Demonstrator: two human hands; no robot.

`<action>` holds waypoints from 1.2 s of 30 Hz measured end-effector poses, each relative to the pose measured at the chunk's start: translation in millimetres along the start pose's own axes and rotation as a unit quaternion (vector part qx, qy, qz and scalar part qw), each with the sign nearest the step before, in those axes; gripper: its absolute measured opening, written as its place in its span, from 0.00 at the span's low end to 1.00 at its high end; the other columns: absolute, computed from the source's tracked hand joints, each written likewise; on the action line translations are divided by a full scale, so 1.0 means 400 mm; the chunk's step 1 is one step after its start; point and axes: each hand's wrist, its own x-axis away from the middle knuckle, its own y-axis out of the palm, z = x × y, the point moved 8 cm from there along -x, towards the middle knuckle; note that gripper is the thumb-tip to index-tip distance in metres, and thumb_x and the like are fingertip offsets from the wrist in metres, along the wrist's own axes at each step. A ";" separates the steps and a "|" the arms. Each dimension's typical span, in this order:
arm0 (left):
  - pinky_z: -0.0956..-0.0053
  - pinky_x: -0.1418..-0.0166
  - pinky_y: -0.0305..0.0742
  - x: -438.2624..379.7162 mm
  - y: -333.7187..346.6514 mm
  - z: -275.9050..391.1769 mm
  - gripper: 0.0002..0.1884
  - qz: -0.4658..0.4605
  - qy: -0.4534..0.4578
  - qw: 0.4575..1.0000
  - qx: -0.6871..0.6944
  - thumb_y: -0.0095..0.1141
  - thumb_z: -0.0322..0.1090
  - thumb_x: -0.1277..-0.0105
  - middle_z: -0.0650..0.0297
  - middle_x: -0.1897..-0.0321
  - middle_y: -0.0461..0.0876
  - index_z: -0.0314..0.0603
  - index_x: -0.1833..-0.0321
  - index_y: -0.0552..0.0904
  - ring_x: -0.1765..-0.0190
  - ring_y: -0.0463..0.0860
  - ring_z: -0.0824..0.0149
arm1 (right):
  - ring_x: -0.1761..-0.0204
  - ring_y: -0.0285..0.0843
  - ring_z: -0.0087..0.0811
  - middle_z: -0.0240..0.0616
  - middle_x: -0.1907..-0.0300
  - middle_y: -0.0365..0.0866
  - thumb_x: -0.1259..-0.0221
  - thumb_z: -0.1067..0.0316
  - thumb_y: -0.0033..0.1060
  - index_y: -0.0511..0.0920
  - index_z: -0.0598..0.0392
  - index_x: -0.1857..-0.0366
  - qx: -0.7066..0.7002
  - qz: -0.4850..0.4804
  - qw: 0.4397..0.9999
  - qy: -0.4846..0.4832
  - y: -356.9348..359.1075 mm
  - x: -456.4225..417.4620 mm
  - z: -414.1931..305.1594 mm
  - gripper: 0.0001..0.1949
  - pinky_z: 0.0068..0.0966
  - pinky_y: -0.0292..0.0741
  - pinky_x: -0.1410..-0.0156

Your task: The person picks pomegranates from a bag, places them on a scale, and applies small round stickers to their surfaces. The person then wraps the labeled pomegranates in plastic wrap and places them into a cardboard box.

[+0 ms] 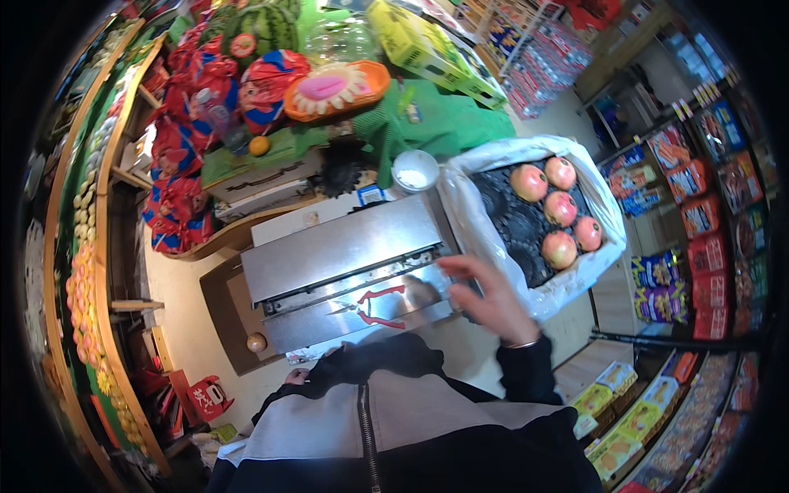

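Observation:
My right hand (pixel 487 299) is over the right end of a stainless-steel machine (pixel 342 249), fingers apart and nothing in them. Just beyond it stands a box (pixel 607 243) lined with white plastic, where several pomegranates (pixel 560 249) sit in a black moulded tray (pixel 521 228). Red-handled snips (pixel 373 306) lie on the machine's near metal panel, their blades pointing left. Only a bit of my left hand (pixel 298 376) shows, low at my left side near the machine's front edge; its fingers are mostly hidden.
Left of the machine, an open cardboard box (pixel 228 314) holds one round fruit (pixel 256 342). A white bowl (pixel 415 171) stands behind the machine. Red bags (pixel 179 154), a watermelon (pixel 262 28) and an orange tray (pixel 370 80) are farther back. Shelves of packaged goods (pixel 706 246) line the right.

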 end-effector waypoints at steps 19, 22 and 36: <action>0.59 0.42 0.81 0.211 -0.418 0.029 0.19 0.247 0.020 0.500 0.830 0.53 0.47 0.27 0.61 0.43 0.85 0.46 0.40 0.77 0.42 0.85 0.62 | 0.43 0.74 0.57 0.56 0.49 0.75 0.59 0.55 0.80 0.71 0.56 0.38 0.476 0.111 0.859 0.154 -0.576 0.083 0.514 0.40 0.45 0.74 0.37; 0.61 0.45 0.82 0.234 -0.535 0.015 0.17 0.253 0.070 0.548 0.794 0.52 0.48 0.26 0.65 0.43 0.85 0.48 0.41 0.78 0.44 0.85 0.64 | 0.43 0.74 0.54 0.54 0.49 0.75 0.59 0.58 0.79 0.71 0.60 0.40 0.462 0.120 0.873 0.100 -0.550 0.081 0.440 0.38 0.42 0.74 0.38; 0.62 0.29 0.71 0.860 0.298 1.160 0.53 -0.367 0.404 0.809 0.218 0.66 0.59 0.36 0.54 0.28 0.64 0.40 0.19 0.49 0.27 0.69 0.57 | 0.34 0.70 0.44 0.47 0.37 0.70 0.67 0.62 0.88 0.61 0.59 0.28 0.115 -0.031 0.960 -0.255 0.141 -0.023 -0.230 0.54 0.37 0.68 0.29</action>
